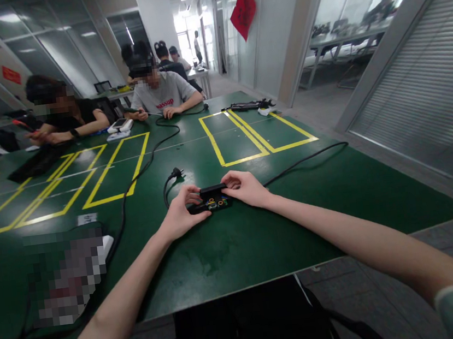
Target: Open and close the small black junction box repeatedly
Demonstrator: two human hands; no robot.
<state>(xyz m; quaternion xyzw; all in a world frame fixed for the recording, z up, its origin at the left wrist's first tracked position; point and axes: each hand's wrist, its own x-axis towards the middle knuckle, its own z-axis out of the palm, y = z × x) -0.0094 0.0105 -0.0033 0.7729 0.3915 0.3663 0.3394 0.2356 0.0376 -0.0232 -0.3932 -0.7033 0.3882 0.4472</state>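
A small oblong black case (pixel 216 206) lies open at the near part of the table, with colourful electronic parts (pixel 213 201) showing inside it; its black cover (pixel 212 189), a narrow bar shape, is held raised along the far side. The case sits between the two hands. The left hand (pixel 182 212) curves round its left end, thumb at the near edge and fingers at the far side. The right hand (pixel 245 188) pinches the right end of the cover between thumb and bent fingers. A black plug (pixel 176 173) with metal pins lies just beyond the left hand. The smooth green tabletop (pixel 198 261) carries yellow tape outlines (pixel 246 160). Two people sit across it, in a room with glass partitions and grey flooring.
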